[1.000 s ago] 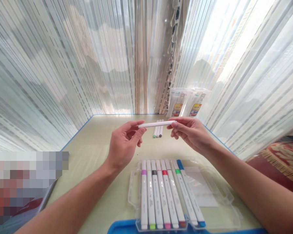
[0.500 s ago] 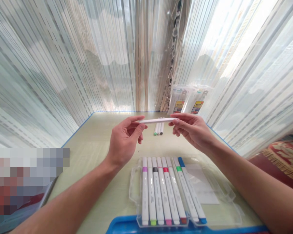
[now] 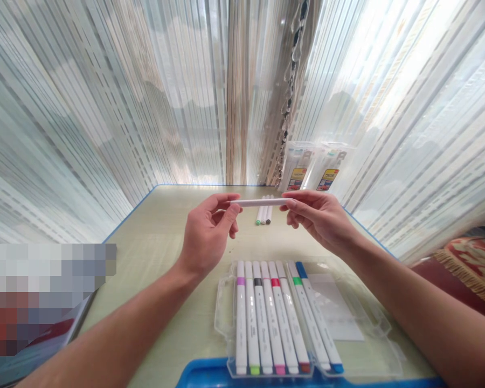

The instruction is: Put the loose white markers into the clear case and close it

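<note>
A white marker (image 3: pixel 262 203) is held level above the table, one end in each hand. My left hand (image 3: pixel 210 226) pinches its left end between thumb and fingers. At the other end, my right hand (image 3: pixel 317 215) grips it the same way, covering the tip. Below lies an open clear plastic case (image 3: pixel 222 307) with several white markers (image 3: pixel 275 318) in a row, their bands and ends purple, green, black, red, pink and blue. Beyond the held marker, three more markers (image 3: pixel 264 215) lie on the table, with green, pale and dark ends.
The pale green table (image 3: pixel 141 226) has a blue edge. Two clear packages with labels (image 3: pixel 315 170) stand at the back right by striped curtains (image 3: pixel 186 97). A blue tray-like edge (image 3: pixel 202 372) is at the front; a fringed patterned cloth (image 3: pixel 475 264) lies right.
The held marker has turned slightly to lie more level, its right end a little lower. Both hands keep their hold; the view has shifted slightly.
</note>
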A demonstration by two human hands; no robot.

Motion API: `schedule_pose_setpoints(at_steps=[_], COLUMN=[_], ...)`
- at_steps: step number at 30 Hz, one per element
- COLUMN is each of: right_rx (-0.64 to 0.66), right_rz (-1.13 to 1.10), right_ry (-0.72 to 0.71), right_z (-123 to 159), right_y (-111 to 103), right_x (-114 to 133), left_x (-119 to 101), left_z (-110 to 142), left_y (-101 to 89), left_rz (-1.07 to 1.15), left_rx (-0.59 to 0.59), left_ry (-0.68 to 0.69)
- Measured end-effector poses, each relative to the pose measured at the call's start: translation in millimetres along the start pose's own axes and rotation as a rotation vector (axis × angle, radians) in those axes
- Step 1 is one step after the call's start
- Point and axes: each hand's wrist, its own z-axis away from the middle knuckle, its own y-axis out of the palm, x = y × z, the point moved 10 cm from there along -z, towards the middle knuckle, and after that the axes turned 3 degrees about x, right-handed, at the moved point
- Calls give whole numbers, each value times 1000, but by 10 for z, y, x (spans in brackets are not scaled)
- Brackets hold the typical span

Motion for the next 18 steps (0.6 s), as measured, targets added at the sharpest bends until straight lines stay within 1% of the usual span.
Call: schedule_pose_setpoints(at_steps=[18], right_rx=[-7], right_rz=[-19], right_ry=[29], right_z=[5], right_y=[-18], right_x=[-19], left_x=[32], left_z=[10], left_y=[30], left_rz=[39], left_rx=[32], left_ry=[-3])
